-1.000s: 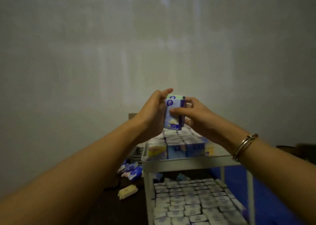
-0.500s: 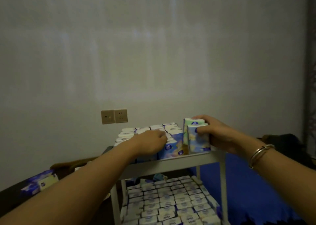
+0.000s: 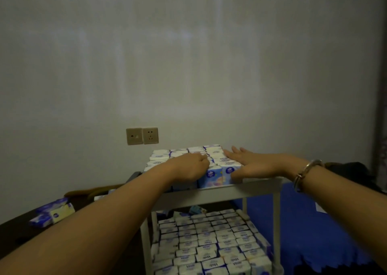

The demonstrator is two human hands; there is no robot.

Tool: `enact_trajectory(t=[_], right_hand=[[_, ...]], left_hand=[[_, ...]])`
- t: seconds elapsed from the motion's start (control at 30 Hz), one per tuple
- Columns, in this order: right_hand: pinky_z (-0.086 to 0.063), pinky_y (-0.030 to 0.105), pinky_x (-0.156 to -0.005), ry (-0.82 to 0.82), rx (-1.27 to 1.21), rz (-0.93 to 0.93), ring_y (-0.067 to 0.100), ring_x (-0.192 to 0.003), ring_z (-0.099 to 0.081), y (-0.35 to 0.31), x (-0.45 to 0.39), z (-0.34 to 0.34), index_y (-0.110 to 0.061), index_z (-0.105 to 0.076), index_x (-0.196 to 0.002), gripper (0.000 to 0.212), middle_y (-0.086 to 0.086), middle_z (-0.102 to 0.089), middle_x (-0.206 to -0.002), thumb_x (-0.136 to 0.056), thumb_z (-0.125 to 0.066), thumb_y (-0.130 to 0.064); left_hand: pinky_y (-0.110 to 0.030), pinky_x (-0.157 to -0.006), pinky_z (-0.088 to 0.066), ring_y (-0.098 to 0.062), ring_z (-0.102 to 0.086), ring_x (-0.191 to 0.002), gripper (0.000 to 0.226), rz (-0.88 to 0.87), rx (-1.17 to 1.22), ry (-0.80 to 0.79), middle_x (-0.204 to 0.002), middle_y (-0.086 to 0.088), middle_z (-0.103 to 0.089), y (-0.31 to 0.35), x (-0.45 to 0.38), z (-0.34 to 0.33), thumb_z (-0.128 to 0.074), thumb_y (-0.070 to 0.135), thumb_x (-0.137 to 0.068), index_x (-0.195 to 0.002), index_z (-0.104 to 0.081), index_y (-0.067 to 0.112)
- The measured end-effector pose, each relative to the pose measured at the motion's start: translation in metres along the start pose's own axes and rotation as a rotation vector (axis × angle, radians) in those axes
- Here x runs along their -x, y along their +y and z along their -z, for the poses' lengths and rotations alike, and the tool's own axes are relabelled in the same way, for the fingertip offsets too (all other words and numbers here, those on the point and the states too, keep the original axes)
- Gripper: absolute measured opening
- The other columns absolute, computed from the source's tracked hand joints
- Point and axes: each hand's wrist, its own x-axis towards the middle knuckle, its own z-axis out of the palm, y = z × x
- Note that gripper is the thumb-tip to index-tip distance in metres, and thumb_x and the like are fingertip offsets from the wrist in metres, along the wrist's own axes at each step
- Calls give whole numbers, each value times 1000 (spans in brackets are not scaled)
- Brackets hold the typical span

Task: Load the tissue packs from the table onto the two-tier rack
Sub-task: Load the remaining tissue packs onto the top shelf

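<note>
Both hands on rack's (image 3: 217, 194) top tier, left hand (image 3: 189, 167) curled over tissue packs (image 3: 217, 173) at front edge, grip unclear, right hand (image 3: 251, 162) flat, fingers straight, pressed vs right-side packs, lower tier (image 3: 211, 243) full, loose packs (image 3: 53, 212) on table (image 3: 12, 233) at left edge

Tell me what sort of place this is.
Probably a plain room in a home, used for sorting stock rather than a shop: a bare wall with wall sockets, a white two-tier rack packed with tissue packs, and more packs on a dark table.
</note>
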Motion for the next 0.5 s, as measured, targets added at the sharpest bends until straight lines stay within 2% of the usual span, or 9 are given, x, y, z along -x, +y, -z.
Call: enact_trajectory(t=[0.07, 0.13, 0.2, 0.27, 0.33, 0.4, 0.43, 0.5], right_hand=[[-3, 52, -116, 34, 138, -15, 24, -146, 11, -2, -1, 2, -25, 9, -150, 89, 1, 15, -158, -89, -50, -50], [-3, 53, -117, 61, 211, -31, 22, -146, 9, -4, 2, 6, -22, 6, -151, 90, 0, 12, -159, -88, -52, -49], [-7, 51, -117, 123, 136, -15, 22, -146, 0, -14, 10, 12, -19, -1, -151, 89, 2, 1, -159, -86, -57, -40], [-23, 46, -114, 227, -21, 79, 24, -141, -21, -35, 20, 17, -20, -11, -149, 81, 6, -16, -156, -85, -60, -30], [-38, 34, -101, 326, -139, 209, 19, -125, -40, -69, 27, 18, -22, -18, -146, 71, 5, -29, -149, -87, -57, -25], [-41, 25, -83, 411, -156, 311, 12, -101, -51, -108, 27, 12, -25, -22, -143, 62, 2, -40, -137, -89, -54, -25], [-41, 25, -77, 453, -165, 351, 9, -89, -52, -129, 22, 7, -25, -24, -141, 59, 1, -44, -130, -90, -52, -25], [-40, 26, -75, 530, -240, 429, 4, -79, -47, -173, 8, -12, -27, -29, -138, 54, 1, -47, -123, -89, -51, -26]], left_hand=[[-34, -95, -39, -28, -49, -117, 40, -57, 31, 17, -134, -18, -50, -2, 2, 1, -26, 23, -104, -127, -49, -1], [-37, -88, -50, -26, -57, -107, 37, -122, 107, 125, -126, -12, -57, -3, 6, 5, -31, 25, -102, -122, -56, 5], [-28, -89, -46, -21, -57, -110, 35, -130, 156, 246, -128, -6, -59, -7, 12, 14, -36, 24, -100, -124, -58, 12], [-22, -89, -37, -16, -54, -113, 33, -144, 170, 350, -128, -3, -59, -21, 18, 26, -40, 22, -98, -123, -60, 15], [-19, -84, -34, -10, -53, -105, 31, -119, 197, 427, -126, -2, -61, -42, 27, 39, -41, 19, -98, -120, -63, 15], [-19, -82, -33, -8, -51, -101, 29, -66, 222, 523, -123, -2, -62, -70, 42, 49, -42, 16, -97, -114, -65, 16], [-21, -84, -34, -9, -52, -103, 28, -28, 251, 567, -123, -1, -62, -87, 50, 52, -42, 16, -97, -111, -66, 17], [-25, -88, -37, -14, -54, -111, 27, 59, 325, 630, -122, -2, -62, -124, 70, 56, -42, 15, -96, -106, -67, 18]])
